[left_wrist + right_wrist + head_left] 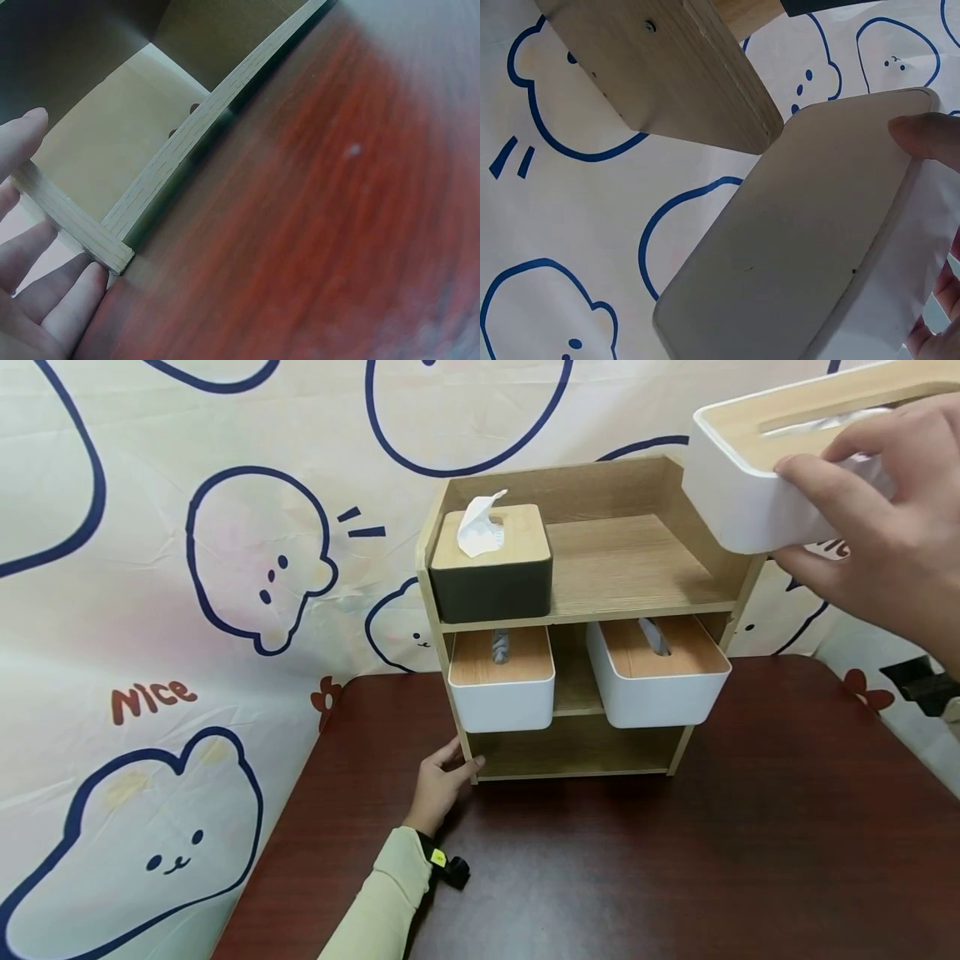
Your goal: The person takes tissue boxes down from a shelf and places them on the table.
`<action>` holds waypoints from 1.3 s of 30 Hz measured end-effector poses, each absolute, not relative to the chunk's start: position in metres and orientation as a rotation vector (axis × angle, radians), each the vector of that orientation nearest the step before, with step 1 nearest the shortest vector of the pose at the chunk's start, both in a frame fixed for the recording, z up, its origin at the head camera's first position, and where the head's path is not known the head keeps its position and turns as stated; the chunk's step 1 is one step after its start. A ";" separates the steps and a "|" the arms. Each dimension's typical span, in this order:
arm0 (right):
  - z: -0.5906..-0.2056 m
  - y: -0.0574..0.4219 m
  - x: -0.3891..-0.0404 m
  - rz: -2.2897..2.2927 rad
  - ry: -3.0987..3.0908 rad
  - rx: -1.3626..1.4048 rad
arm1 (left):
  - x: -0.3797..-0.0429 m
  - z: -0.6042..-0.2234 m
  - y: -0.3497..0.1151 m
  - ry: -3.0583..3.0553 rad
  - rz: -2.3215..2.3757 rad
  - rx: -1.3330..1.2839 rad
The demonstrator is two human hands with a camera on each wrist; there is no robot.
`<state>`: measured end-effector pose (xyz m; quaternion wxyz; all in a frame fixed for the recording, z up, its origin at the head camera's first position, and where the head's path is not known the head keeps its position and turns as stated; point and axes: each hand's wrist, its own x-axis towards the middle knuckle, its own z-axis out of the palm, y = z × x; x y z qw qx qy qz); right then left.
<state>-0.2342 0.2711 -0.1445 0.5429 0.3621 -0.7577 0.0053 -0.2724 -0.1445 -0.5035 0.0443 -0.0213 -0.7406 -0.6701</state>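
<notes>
Over glossy wood (600,868), left fingers (79,306) grip grained shelving (630,560), right fingers (828,489) a rounded box (750,506).

the held white tissue box (731,510) runs out of the head view at upper right – the right hand (896,506) covers part of its top and is itself cropped. the wooden shelf (630,556) hides the backs of the left lower box (502,707) and right lower box (663,702). the left wrist view crops the left hand (437,787).
</notes>
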 end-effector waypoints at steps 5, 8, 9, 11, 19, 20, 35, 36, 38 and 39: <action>-0.139 0.278 -0.228 -0.146 -1.887 0.843 | -0.272 -0.503 -0.144 -2.260 -2.053 -0.071; -0.139 0.281 -0.227 -0.193 -1.904 0.803 | -0.272 -0.504 -0.144 -2.256 -2.056 -0.080; -0.138 0.282 -0.226 -0.209 -1.917 0.790 | -0.272 -0.504 -0.144 -2.254 -2.057 -0.084; -0.138 0.284 -0.225 -0.219 -1.938 0.773 | -0.272 -0.504 -0.144 -2.251 -2.059 -0.088; -0.138 0.290 -0.224 -0.182 -1.978 0.744 | -0.272 -0.504 -0.144 -2.244 -2.051 -0.108; -0.140 0.291 -0.225 -0.152 -1.973 0.734 | -0.272 -0.504 -0.144 -2.242 -2.053 -0.109; -0.139 0.304 -0.226 -0.040 -2.194 0.586 | -0.274 -0.503 -0.145 -2.235 -2.087 -0.139; -0.139 0.305 -0.226 -0.044 -2.192 0.590 | -0.274 -0.503 -0.146 -2.242 -2.090 -0.133; -0.140 0.307 -0.226 -0.050 -2.174 0.614 | -0.273 -0.502 -0.146 -2.258 -2.089 -0.130; -0.140 0.308 -0.227 -0.050 -2.168 0.623 | -0.273 -0.501 -0.146 -2.263 -2.092 -0.133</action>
